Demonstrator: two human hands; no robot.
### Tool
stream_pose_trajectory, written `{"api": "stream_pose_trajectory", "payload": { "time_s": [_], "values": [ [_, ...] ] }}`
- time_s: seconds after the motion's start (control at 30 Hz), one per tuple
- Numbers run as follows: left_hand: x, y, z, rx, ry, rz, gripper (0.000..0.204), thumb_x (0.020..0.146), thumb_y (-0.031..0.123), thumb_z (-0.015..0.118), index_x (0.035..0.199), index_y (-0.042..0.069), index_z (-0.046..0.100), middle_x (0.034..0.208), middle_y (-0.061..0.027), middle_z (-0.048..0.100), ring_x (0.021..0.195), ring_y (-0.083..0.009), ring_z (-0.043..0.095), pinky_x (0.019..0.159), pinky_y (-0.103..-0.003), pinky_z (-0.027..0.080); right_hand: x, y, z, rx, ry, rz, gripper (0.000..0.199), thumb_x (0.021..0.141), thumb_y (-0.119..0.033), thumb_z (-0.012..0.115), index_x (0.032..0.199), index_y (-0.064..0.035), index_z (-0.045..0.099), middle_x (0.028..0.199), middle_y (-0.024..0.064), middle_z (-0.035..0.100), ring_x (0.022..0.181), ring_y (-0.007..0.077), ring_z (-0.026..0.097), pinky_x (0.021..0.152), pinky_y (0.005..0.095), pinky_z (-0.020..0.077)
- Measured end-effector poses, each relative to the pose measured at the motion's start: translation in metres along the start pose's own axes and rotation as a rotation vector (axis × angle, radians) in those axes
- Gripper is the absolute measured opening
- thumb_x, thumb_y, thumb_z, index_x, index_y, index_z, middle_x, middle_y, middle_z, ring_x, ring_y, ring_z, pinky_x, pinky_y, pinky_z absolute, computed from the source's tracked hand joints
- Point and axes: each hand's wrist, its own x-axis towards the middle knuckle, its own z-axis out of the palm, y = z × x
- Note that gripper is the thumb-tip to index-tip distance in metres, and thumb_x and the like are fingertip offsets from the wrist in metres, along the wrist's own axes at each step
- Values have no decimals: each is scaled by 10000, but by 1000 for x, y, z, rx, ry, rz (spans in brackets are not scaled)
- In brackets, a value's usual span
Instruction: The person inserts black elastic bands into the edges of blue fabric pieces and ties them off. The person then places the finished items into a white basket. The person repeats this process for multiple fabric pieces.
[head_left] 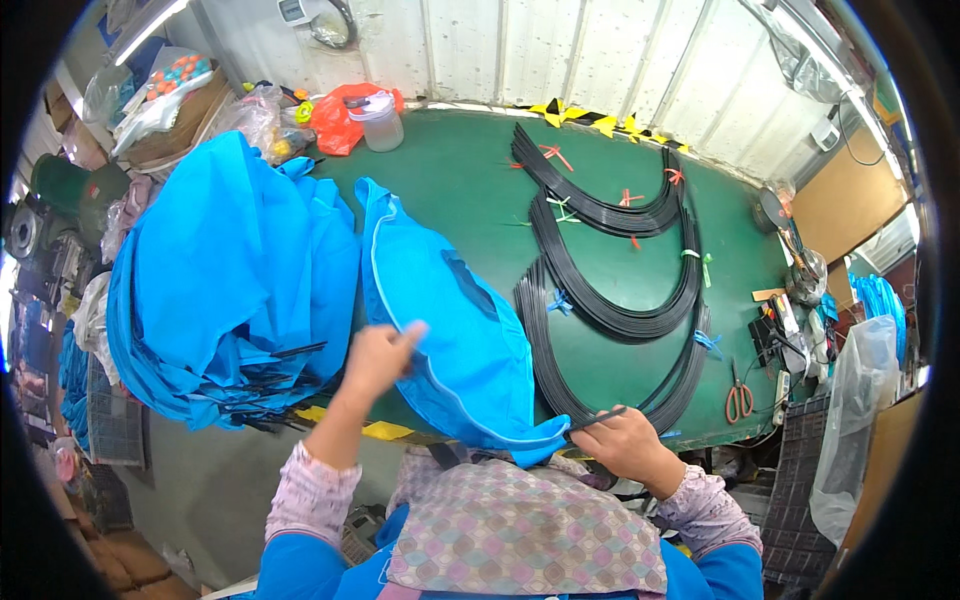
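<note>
My right hand (628, 442) is closed, thumb against fingers, on a thin, dark, slender strip (604, 414) at the pointed near-right corner of a bright blue, crescent-shaped fabric piece (465, 365). My left hand (380, 358) is at that piece's left edge, thumb raised; it is blurred, and I cannot tell whether it grips the cloth. The piece lies in front of me on the smooth green desk (450, 165), its near corner at the front edge. Its surface is softly creased, its rim bordered in paler blue, with a dark elongated patch on the far right side. To its left rises a rumpled heap of matching blue fabric (235, 270), black strip ends protruding below. To its right, bundles of thin, smooth black rods (625, 322) bend into U-shapes, bound with red, green and blue ties. Orange-handled metal scissors (739, 400) lie farther right.
</note>
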Motion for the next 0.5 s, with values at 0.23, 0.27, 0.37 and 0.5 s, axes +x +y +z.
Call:
{"api": "stream_pose_trajectory", "payload": {
  "time_s": [0.23,0.27,0.37,0.5],
  "values": [
    [0,-8,43,6,481,483,299,953,200,594,758,-26,608,617,-190,568,560,-330,588,537,-424,421,15,-12,22,103,34,368,141,775,-166,702,819,-89,592,745,44,619,648,235,624,565,363,482],
    [-20,15,62,-95,459,490,322,954,205,599,726,-19,566,609,-194,535,556,-355,544,531,-424,398,27,-16,32,129,99,457,204,761,-169,735,800,-67,562,728,79,616,623,288,624,544,395,487],
    [-29,19,50,-232,473,427,408,964,210,615,648,6,457,561,-142,433,488,-222,360,491,-408,315,48,-42,26,417,104,388,211,795,-200,732,838,-48,591,707,81,612,649,285,636,563,385,499],
    [-12,11,-11,-507,764,412,415,970,220,617,642,27,452,546,-89,386,501,-166,340,478,-379,292,-6,-16,37,553,20,373,191,823,-211,725,857,-37,651,738,116,635,675,304,645,581,405,507]
  ]
}}
